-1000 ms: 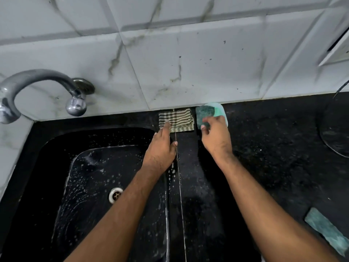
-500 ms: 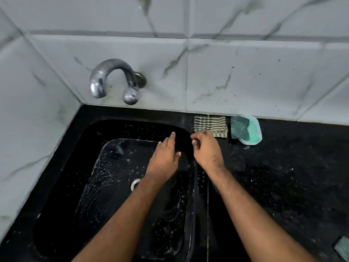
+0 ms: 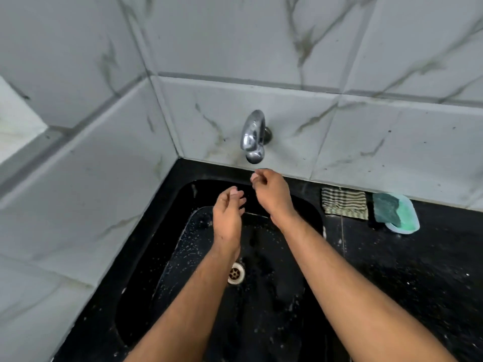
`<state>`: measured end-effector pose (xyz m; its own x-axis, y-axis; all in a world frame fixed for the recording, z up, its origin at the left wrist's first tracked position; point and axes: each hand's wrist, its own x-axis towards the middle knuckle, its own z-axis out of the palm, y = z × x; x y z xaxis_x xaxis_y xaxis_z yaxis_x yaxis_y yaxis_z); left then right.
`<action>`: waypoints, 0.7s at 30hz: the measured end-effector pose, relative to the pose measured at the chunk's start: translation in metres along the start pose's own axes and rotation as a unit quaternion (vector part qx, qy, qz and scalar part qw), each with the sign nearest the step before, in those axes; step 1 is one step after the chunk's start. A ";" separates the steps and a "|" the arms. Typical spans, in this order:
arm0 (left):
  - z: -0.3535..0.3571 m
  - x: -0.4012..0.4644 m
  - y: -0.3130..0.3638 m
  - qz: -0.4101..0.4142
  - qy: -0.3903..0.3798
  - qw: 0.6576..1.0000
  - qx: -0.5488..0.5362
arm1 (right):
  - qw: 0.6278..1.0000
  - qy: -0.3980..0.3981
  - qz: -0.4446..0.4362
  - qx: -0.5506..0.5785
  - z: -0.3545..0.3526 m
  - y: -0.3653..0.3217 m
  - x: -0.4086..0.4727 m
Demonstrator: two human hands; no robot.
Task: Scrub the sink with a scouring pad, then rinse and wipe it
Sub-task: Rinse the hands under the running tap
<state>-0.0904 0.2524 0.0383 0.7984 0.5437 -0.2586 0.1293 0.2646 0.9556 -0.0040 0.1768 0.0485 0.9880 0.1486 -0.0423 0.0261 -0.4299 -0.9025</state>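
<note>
Over the soapy sink (image 3: 167, 259), both hands empty, fingers loosely curled; right hand (image 3: 271, 194) just under tap (image 3: 253, 137): open it gently to rinse.

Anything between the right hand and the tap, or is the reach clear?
Nothing visible blocks it. The right hand is raised over the back of the sink, fingers curled just below the tap, with only open air between them. The left hand sits lower and to the side, out of the path.
</note>
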 end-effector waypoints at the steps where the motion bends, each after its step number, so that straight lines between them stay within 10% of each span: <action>1: 0.001 -0.001 0.005 0.014 -0.016 1.000 0.013 | 0.998 0.010 0.033 0.054 0.006 -0.007 0.009; 9: -0.007 0.020 0.015 0.035 -0.053 0.997 0.035 | 0.856 -0.003 0.241 0.457 0.026 -0.030 0.050; 13: -0.008 0.033 0.014 0.012 -0.066 0.998 0.003 | 0.714 -0.011 0.245 0.656 0.031 -0.033 0.064; 21: 0.001 0.052 -0.001 -0.018 -0.071 0.997 -0.026 | 0.930 0.075 0.163 0.321 0.054 -0.011 0.079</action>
<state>-0.0480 0.2800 0.0244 0.8695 0.4155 -0.2672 0.1319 0.3260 0.9361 0.0661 0.2414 0.0325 0.9388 -0.0436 -0.3417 -0.3272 0.1972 -0.9242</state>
